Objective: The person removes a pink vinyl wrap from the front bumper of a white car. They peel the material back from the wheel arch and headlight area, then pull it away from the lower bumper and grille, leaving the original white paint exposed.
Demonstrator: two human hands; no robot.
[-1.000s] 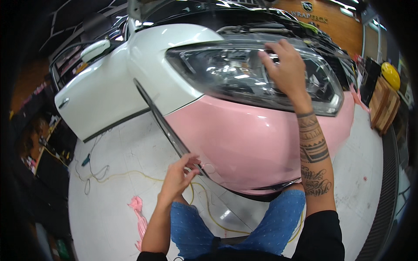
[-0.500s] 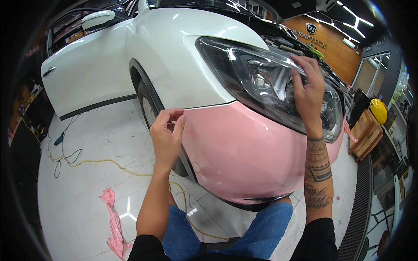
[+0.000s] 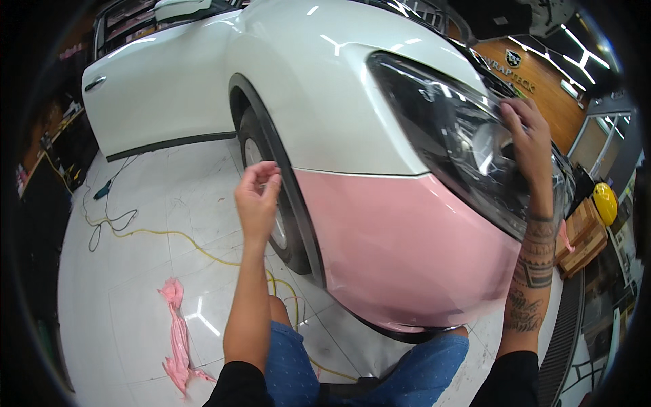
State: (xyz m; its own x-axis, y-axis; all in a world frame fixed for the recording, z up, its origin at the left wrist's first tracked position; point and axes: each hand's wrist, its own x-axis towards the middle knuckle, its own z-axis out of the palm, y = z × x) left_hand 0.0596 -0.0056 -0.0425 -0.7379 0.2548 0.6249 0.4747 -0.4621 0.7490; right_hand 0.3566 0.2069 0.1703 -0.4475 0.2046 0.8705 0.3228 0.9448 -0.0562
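Observation:
The front corner of a white car fills the middle, its bumper (image 3: 407, 237) covered in glossy pink. My left hand (image 3: 258, 197) hovers in front of the black wheel-arch trim (image 3: 274, 136), thumb and fingertips pinched together; whatever may lie between them is too small to see. My right hand (image 3: 529, 139) is at the upper edge of the clear-lensed headlight (image 3: 461, 136), with its fingers bent and thumb drawn in. Its grip is slightly blurred, and I cannot make out what it holds. Above the pink runs the white fender (image 3: 319, 115), with a narrow dark seam between them.
Crumpled pink film (image 3: 178, 332) lies on the tiled floor at left. A yellow cord (image 3: 190, 247) crosses toward my legs. The car door (image 3: 163, 95) stands open. Wooden blocks (image 3: 583, 234) and a yellow rounded object (image 3: 605, 203) are at right, beside a floor grate (image 3: 566, 332).
The view has shifted, so the car sits farther right and slightly lower around the bumper seam. My left hand now appears in front of the wheel arch instead of beside the pink bumper's corner.

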